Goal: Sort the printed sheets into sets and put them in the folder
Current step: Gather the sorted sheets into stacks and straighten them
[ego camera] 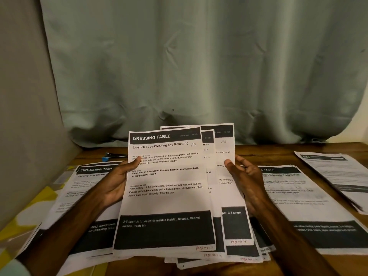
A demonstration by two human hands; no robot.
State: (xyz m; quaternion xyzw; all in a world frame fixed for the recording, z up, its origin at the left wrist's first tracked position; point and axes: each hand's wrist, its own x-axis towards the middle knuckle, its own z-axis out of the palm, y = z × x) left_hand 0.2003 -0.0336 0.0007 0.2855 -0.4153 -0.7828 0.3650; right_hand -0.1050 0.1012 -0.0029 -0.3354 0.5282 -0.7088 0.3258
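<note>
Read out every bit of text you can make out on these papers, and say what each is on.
"DRESSING TABLE": front sheet, header.
"Lipstick Tube Cleaning and Resetting", "A3": front sheet.
"3-5 lipstick tubes (with residue inside), tissues, alcohol swabs, trash bin": its black band.
"A4": second sheet.
"A5": third sheet.
"Curling Iron": left table sheet.
Blurred: red page numbers, right-hand sheets.

Both forearms are bare from wrist to elbow, and the left hand (117, 182) and right hand (246, 182) are bare as well. On the left arm, a pale blue-green sleeve (12, 269) shows as 1 small rounded edge of soft cloth. The right arm's upper part is out of view.
</note>
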